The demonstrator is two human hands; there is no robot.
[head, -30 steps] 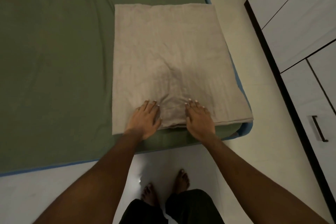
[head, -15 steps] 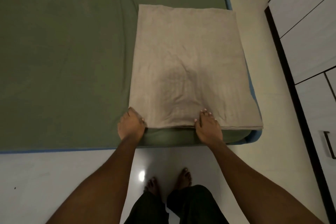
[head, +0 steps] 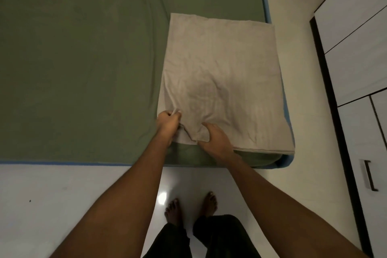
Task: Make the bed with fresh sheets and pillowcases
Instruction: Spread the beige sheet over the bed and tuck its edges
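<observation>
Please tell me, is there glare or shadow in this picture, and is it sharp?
Head view: dim, warm light, fairly sharp; a bright glare spot on the glossy floor by the feet; a soft shadow on the middle of the beige cloth; the wide lens makes the wardrobe lines lean.

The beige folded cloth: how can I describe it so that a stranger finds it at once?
Look at the bed with the green sheet, at its near right corner beside the white cupboard. The beige folded cloth lies there, its near edge gripped by the left hand and right hand. Nothing else on the bed is beige.
</observation>
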